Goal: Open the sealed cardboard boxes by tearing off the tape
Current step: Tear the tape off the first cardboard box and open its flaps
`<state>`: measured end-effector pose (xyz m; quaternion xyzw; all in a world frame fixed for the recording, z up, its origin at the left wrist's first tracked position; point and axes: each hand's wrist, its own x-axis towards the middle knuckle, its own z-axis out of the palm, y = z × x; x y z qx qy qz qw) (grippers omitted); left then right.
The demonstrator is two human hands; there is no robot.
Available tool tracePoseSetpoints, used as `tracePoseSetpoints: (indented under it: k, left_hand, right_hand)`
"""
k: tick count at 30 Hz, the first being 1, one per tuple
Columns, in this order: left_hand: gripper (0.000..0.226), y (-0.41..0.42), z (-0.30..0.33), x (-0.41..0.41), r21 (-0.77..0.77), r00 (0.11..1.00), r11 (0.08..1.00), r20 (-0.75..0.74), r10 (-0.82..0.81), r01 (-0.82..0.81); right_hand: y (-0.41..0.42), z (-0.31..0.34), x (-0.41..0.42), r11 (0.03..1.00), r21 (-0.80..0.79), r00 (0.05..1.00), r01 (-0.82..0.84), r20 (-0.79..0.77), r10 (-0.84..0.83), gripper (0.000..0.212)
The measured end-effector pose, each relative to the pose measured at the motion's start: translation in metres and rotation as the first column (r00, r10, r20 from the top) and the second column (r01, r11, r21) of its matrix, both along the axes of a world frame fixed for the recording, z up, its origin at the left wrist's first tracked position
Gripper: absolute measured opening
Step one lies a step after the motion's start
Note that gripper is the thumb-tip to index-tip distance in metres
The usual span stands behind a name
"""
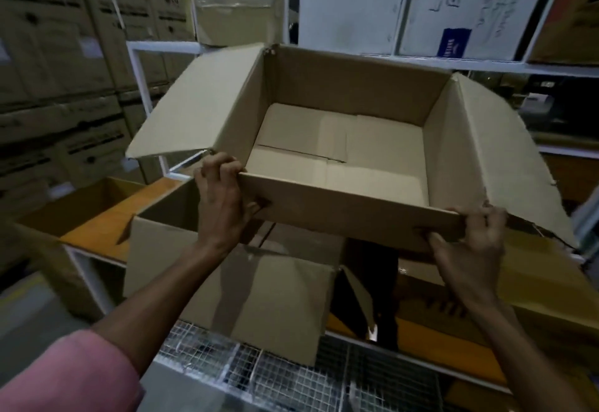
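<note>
An open brown cardboard box (340, 139) is held up in the air in front of me, empty inside, with its left and right flaps spread outward. My left hand (223, 207) grips the near-left corner, fingers curled over the rim. At the near-right corner, my right hand (470, 249) holds the near wall with fingers over the edge. No tape shows on this box.
Below the held box another open cardboard box (227, 288) sits on an orange-topped shelf (94, 230). A wire-mesh surface (291, 376) lies nearest me. Stacked cartons (48, 64) fill the left. White boxes (350, 9) stand on a white rack behind.
</note>
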<state>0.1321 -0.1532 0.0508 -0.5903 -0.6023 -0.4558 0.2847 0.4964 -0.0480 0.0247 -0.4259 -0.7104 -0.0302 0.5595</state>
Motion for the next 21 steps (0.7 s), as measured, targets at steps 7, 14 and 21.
tracePoseSetpoints:
  k: [7, 14, 21]
  left_hand:
    - [0.084, 0.003, -0.006, -0.083, -0.055, 0.996, 0.995, 0.006, 0.085, -0.084]
    - [0.084, 0.01, -0.027, -0.134, -0.148, 0.986, 0.977, 0.031, 0.163, -0.157]
    - [0.083, 0.014, -0.037, -0.174, -0.203, 0.984, 0.967, 0.064, 0.167, -0.151]
  right_hand:
    - [0.019, -0.001, -0.084, 0.999, -0.034, 0.996, -0.032, 0.079, 0.034, 0.056]
    - [0.028, -0.019, -0.14, 0.994, -0.104, 0.987, -0.03, 0.154, 0.046, 0.06]
    - [0.02, -0.013, -0.177, 0.991, -0.137, 0.984, 0.01, 0.177, 0.015, 0.057]
